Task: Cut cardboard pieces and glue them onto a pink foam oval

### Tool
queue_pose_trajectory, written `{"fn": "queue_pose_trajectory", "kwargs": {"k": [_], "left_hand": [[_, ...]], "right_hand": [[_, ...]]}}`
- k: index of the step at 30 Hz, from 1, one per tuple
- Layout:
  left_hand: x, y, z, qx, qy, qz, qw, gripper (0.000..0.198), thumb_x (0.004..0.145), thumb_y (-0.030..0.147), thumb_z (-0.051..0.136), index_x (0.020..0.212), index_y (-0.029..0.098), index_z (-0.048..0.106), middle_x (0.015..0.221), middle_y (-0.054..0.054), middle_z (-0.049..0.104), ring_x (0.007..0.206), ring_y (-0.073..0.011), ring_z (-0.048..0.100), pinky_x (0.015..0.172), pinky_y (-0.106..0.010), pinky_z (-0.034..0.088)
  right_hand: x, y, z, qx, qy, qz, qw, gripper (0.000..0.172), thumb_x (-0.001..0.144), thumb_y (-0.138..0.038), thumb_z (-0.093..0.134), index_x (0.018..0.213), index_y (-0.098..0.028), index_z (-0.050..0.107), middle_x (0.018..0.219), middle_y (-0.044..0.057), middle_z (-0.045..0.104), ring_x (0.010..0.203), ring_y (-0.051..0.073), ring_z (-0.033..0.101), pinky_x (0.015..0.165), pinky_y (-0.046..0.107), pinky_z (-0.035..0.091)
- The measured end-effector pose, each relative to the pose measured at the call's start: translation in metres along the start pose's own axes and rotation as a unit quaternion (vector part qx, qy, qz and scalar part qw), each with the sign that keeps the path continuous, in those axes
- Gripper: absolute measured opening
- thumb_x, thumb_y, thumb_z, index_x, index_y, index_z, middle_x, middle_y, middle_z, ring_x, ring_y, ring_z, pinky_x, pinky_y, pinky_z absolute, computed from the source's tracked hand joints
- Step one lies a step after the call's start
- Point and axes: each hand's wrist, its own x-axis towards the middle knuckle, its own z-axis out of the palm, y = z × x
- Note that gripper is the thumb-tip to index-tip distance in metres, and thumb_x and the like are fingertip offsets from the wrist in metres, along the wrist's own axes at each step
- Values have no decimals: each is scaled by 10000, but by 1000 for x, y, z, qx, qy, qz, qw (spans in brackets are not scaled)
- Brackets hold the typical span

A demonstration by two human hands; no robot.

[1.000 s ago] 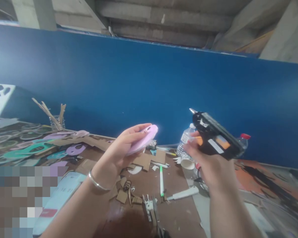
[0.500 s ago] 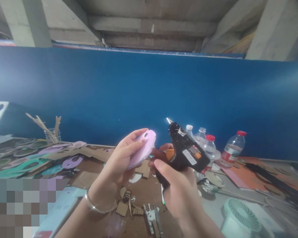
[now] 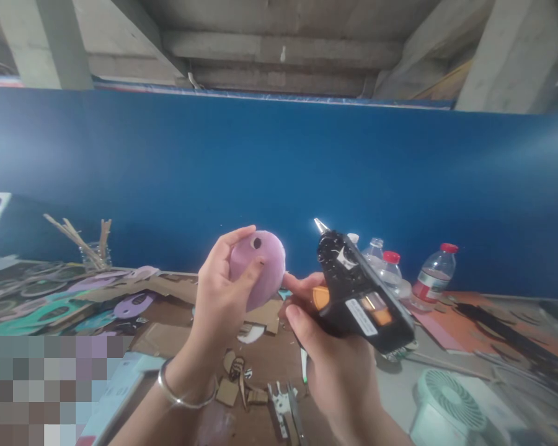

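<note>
My left hand (image 3: 223, 297) is closed round a pink foam mask piece (image 3: 259, 272) with an eye hole, held upright in front of me with its face towards me. A silver bangle (image 3: 181, 396) sits on that wrist. My right hand (image 3: 328, 359) grips a black glue gun (image 3: 360, 297) with an orange trigger; its metal nozzle points up and slightly left, just right of the pink piece. The two hands almost touch above a brown table (image 3: 255, 421).
Cardboard scraps (image 3: 235, 378), a green pen and metal clips lie on the table below my hands. Coloured mask cut-outs (image 3: 65, 303) and a jar of sticks (image 3: 93, 248) are at the left. Several water bottles (image 3: 434, 272) stand at the right, a small white fan (image 3: 451, 409) nearer me. A blue wall stands behind.
My right hand has brought the glue gun leftwards, close to the pink piece. My left hand has turned the piece from edge-on to upright, facing me.
</note>
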Motion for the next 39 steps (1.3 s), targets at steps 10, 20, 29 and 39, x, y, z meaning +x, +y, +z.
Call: {"fn": "queue_pose_trajectory", "kwargs": {"k": [10, 20, 29, 39], "left_hand": [[-3, 0, 7, -83, -53, -41, 994, 336, 769, 271, 548, 1098, 237, 487, 978, -43, 579, 758, -131, 559, 616, -229, 444], [2, -3, -9, -110, -164, 40, 980, 373, 704, 155, 634, 1051, 229, 520, 839, -19, 535, 728, -120, 543, 616, -231, 473], [12, 1, -29, -33, -178, 181, 967, 119, 664, 83, 656, 716, 179, 608, 788, -16, 548, 822, -177, 602, 723, -341, 521], [6, 5, -32, -40, -206, 216, 954, 115, 705, 87, 592, 764, 172, 540, 782, -43, 625, 785, -182, 617, 709, -362, 526]], "right_hand": [[-2, -4, -4, 11, -42, -17, 999, 185, 700, -199, 580, 861, -268, 523, 905, 0, 651, 592, 129, 599, 557, 302, 528], [13, -22, -25, -10, -108, -45, 993, 91, 782, -280, 549, 844, -230, 593, 816, 26, 658, 600, 137, 598, 545, 295, 499], [29, -19, -70, -47, -185, -7, 982, 326, 727, -499, 589, 813, -196, 671, 785, 67, 628, 594, 154, 579, 498, 292, 487], [28, -30, -62, -106, -259, 34, 959, 286, 706, -469, 623, 707, -184, 628, 611, 14, 582, 490, 106, 533, 454, 233, 453]]}}
